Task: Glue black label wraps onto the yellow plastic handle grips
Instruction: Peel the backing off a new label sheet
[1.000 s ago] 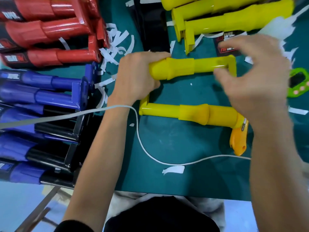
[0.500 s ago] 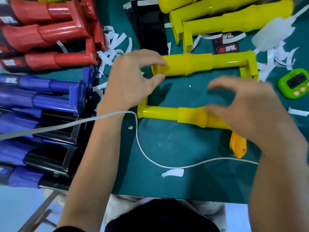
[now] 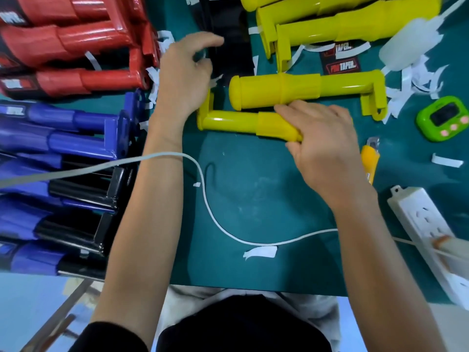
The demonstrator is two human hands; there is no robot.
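Two bare yellow handle grips lie side by side on the green mat. My right hand (image 3: 322,146) grips the thick end of the nearer yellow grip (image 3: 233,121), fingers over the top and thumb under it. The farther yellow grip (image 3: 291,91) lies free just behind my fingers. My left hand (image 3: 185,72) hovers at the left end of both grips, fingers loosely curled and holding nothing, with its fingertips by the stack of black label wraps (image 3: 225,26). One black label with red print (image 3: 341,64) lies flat behind the farther grip.
More yellow grips (image 3: 355,24) lie at the back, red ones (image 3: 63,47) and blue ones (image 3: 50,138) on the left. A glue bottle (image 3: 406,44), green timer (image 3: 444,120), orange knife (image 3: 370,161) and power strip (image 3: 426,224) sit on the right. A white cable (image 3: 215,217) crosses the mat among paper scraps.
My left hand let go of the farther yellow grip and moved up and left toward the black labels. My right hand came down and took hold of the nearer grip.
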